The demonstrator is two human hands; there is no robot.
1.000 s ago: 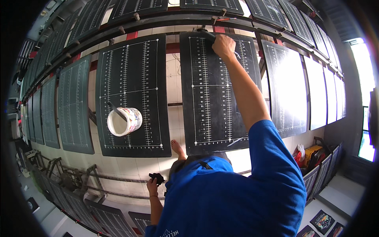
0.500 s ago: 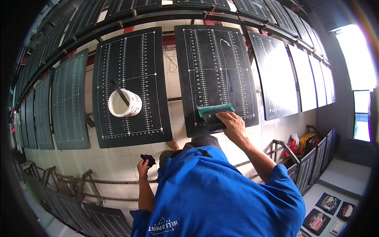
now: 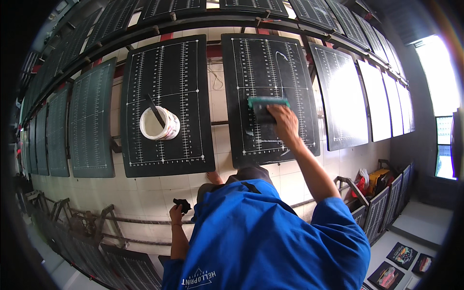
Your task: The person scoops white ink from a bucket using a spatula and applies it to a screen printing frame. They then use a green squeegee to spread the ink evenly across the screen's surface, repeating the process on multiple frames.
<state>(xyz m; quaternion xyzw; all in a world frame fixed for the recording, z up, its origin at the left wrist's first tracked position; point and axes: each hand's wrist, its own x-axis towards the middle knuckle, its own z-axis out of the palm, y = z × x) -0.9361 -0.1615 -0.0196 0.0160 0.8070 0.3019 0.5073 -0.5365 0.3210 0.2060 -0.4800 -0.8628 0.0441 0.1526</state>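
Note:
My right hand [image 3: 286, 124] is closed around the dark handle of a squeegee [image 3: 263, 115] with a green blade. The blade rests on a black printing board [image 3: 251, 67] with white rulers and grid lines, about halfway up it. A white curved streak shows near the board's far end, and pale smears lie by its near edge. Low at my left side, my left hand [image 3: 176, 213] grips a crumpled black cloth [image 3: 182, 205]. On the neighbouring black board [image 3: 140, 79] stands a white bucket [image 3: 170, 126] with a dark flat stick [image 3: 155, 110] leaning in it.
More boards line both sides; those at right, such as one glossy board [image 3: 340, 92], reflect window light. A metal rail [image 3: 150, 222] runs behind me. Red and yellow bags [image 3: 374, 181] sit at the right. Printed dark pieces [image 3: 402, 254] lie at the lower right.
My right hand has pushed the squeegee away from the board's near edge toward its middle. My left hand stays low with the cloth. The view has shifted slightly.

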